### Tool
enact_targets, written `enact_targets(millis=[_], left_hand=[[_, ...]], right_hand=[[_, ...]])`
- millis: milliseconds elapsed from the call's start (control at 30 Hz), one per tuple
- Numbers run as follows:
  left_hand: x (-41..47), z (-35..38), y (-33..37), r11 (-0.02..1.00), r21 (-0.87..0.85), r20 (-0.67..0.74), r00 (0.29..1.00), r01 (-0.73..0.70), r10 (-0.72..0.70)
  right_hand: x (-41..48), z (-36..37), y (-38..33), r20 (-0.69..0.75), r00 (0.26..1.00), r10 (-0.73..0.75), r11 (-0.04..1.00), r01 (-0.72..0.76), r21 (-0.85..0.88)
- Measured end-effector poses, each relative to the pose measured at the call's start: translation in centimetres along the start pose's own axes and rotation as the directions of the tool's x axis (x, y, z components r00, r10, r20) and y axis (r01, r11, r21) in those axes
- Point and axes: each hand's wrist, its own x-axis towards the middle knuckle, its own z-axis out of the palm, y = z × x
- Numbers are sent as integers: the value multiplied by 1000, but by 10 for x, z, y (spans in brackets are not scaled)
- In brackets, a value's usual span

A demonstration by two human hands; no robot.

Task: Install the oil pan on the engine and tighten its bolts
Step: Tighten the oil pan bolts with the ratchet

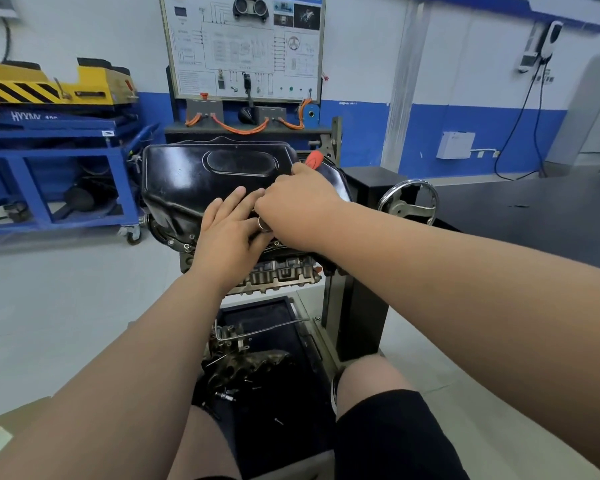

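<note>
Snugging near-edge bolt, I reckon: right hand (298, 202) grasping red-handled tool (314, 159), left hand (226, 233) flat on oil pan (187, 181). Keep tool square.

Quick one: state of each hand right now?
Left hand: open, fingers straight, resting on the oil pan.
Right hand: closed round the red-handled tool.

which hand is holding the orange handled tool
The right hand, curled round the orange-handled tool; the left hand lies with straight fingers on the black oil pan.
</note>
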Motion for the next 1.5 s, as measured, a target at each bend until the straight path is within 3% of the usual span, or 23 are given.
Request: enact_targets(millis=[133, 200, 233, 267, 300, 333, 367, 400, 467, 600, 1300, 1500], left_hand=[[-5, -6, 7, 994, -79, -28, 997, 69, -72], [-22, -2, 20, 952, -218, -158, 954, 217, -253], [-33, 1, 27, 867, -372, -188, 888, 332, -420], [-41, 4, 35, 685, -569, -120, 778, 455, -617], [-44, 7, 42, 368, -755, 75, 629, 543, -773], [-43, 10, 45, -5, -828, 337, 490, 560, -804], [-40, 12, 46, -312, -788, 559, 405, 531, -724], [-36, 14, 45, -501, -726, 680, 382, 471, -626], [-28, 18, 39, -634, -691, 719, 419, 347, -554], [-23, 20, 40, -665, -694, 700, 472, 274, -536], [-37, 30, 28, -605, -727, 677, 486, 325, -553], [-37, 35, 22, -624, -705, 697, 492, 336, -522]], right_hand=[[3, 5, 6, -69, 991, -111, 994, 111, -4], [3, 4, 11, -104, 981, -162, 986, 158, -43], [3, 3, 13, -112, 978, -177, 984, 173, -51], [3, 2, 15, -135, 975, -174, 985, 171, -40], [3, -1, 16, -145, 975, -166, 986, 162, -37], [3, -5, 16, -158, 974, -165, 986, 161, -42], [4, -8, 15, -167, 971, -170, 985, 164, -47], [4, -11, 13, -170, 969, -177, 984, 172, -46], [2, -14, 7, -172, 966, -192, 981, 190, -32], [-6, -12, 3, -143, 963, -228, 973, 230, -2], [-17, 10, -12, -122, 942, -312, 949, 316, 9], [-16, 15, -14, -52, 950, -309, 951, 310, 3]])
